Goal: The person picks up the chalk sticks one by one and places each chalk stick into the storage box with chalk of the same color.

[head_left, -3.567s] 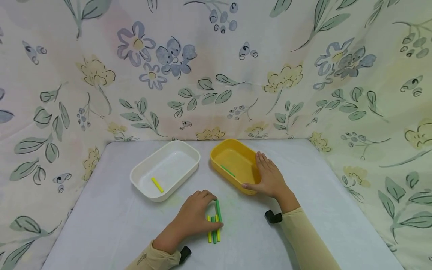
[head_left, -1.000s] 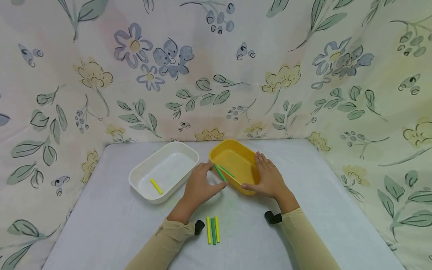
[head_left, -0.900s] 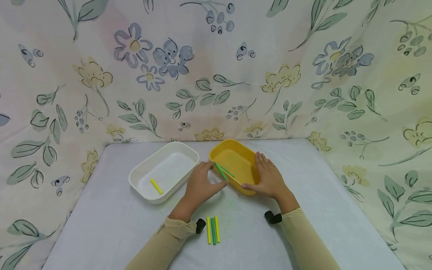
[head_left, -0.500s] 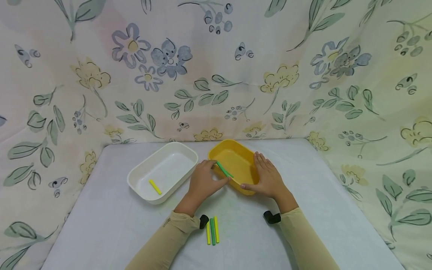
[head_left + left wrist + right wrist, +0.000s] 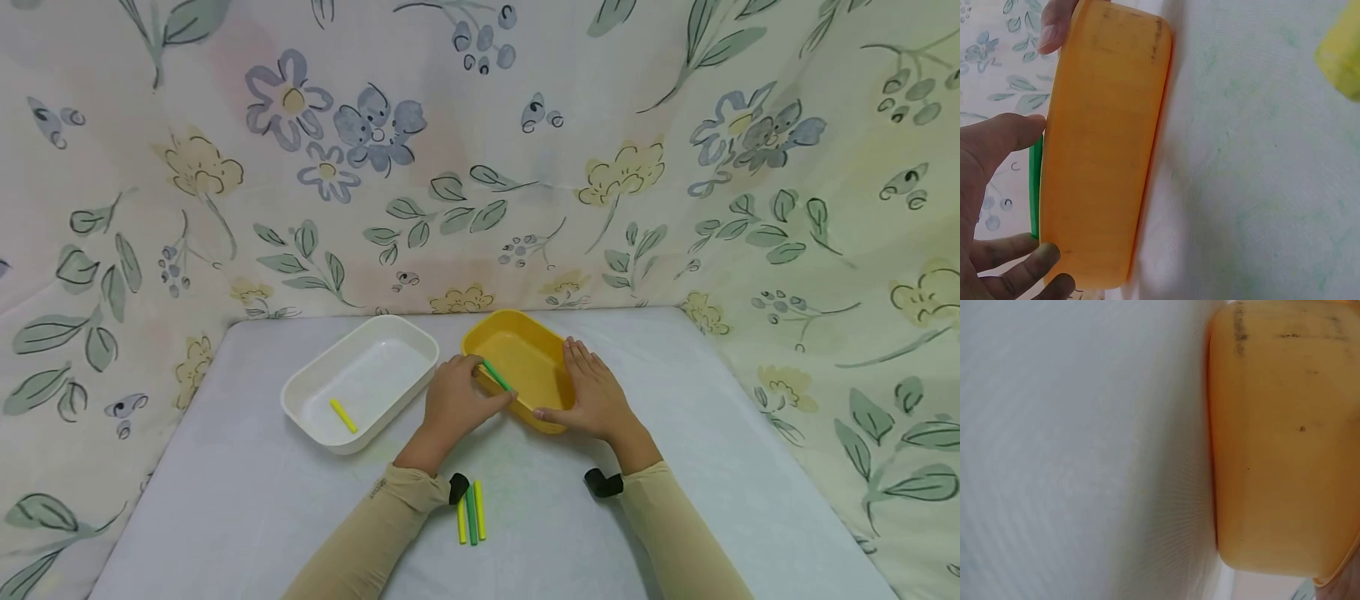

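A yellow tub [image 5: 525,333] stands on the table beside a white tub [image 5: 375,333]. My left hand [image 5: 459,402] pinches a green stick [image 5: 496,376] between thumb and fingers over the yellow tub's near-left rim; the left wrist view shows that green stick [image 5: 1035,187] behind the yellow tub's wall [image 5: 1104,144]. My right hand [image 5: 592,398] lies flat against the yellow tub's right side, fingers straight. The right wrist view shows only the yellow tub's wall [image 5: 1285,437] and the table. A short yellow stick [image 5: 343,415] lies in the white tub.
Two yellow sticks and a green one [image 5: 471,522] lie side by side near the table's front, by my left wrist. Flowered cloth [image 5: 480,150] walls the table [image 5: 720,467] at the back and both sides.
My left hand picked a green stick from the group near the front and carried it away from me to the yellow tub's rim. The right hand has stayed on the tub.
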Demonstrator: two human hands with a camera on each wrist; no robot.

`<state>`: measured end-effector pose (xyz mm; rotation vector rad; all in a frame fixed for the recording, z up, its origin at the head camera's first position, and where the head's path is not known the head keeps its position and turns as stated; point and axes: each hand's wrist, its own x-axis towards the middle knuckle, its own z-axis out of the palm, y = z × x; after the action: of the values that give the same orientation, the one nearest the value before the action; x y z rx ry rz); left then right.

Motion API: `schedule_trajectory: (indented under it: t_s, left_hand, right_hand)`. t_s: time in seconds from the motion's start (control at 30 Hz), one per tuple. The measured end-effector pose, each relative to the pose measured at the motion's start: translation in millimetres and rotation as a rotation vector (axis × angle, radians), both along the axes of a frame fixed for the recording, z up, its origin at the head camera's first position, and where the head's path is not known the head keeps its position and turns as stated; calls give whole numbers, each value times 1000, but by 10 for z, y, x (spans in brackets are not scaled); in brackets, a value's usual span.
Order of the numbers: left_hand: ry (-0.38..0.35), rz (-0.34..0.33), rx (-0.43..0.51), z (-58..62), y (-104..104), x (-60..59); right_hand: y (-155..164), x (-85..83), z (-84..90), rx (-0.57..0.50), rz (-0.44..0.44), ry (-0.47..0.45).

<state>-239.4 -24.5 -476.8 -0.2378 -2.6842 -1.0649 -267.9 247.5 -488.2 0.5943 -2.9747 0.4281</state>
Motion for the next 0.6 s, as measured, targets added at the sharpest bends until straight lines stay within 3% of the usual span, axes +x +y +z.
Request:
schedule_trajectory:
  t_s: [0.6]
  left_hand:
    - [-5, 17, -47, -6, 12, -8]
  right_hand:
    - [-17, 17, 45, 19, -3, -19]
